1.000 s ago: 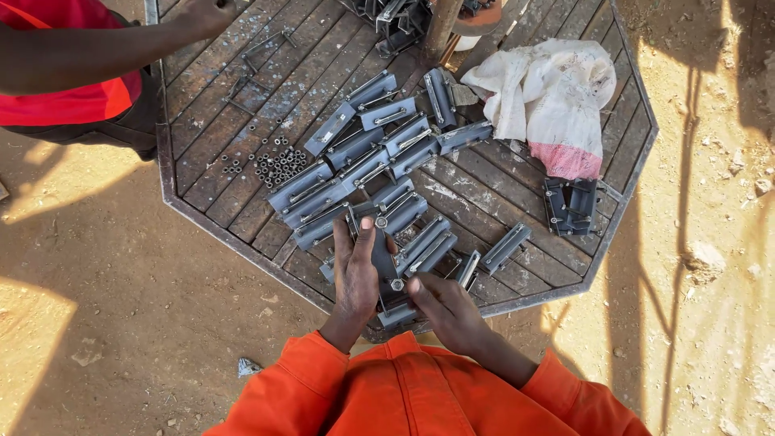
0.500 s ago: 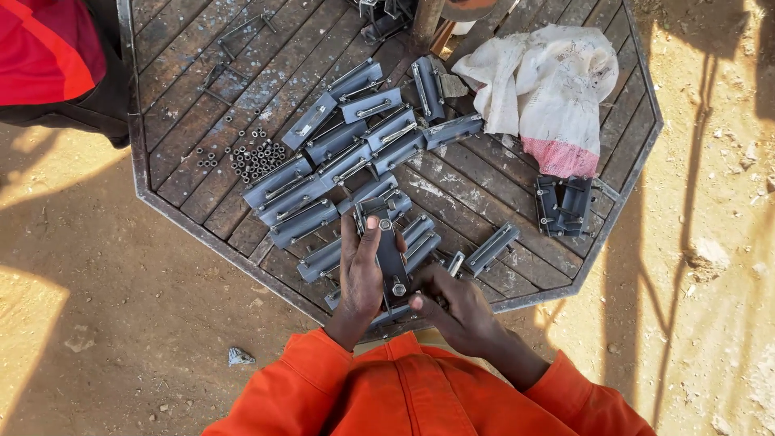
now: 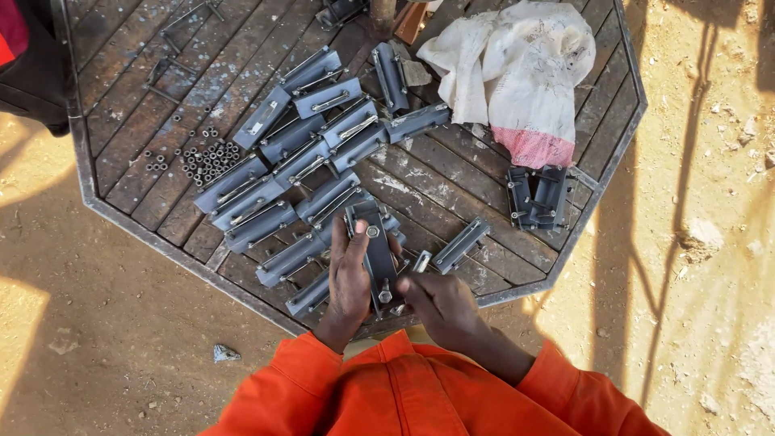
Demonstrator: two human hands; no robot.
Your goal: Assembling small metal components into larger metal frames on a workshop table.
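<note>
The left hand lies with fingers stretched along a grey metal bracket, gripping its left edge, while the right hand pinches the bracket's near end where a bolt sits. The bracket stands on the wooden worktop just ahead of both hands, among more brackets. Beyond and left of the hands lies a heap of nuts; beyond and right, a white sack.

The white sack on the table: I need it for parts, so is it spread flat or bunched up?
Bunched up: the white sack lies crumpled in folds on the table.
</note>
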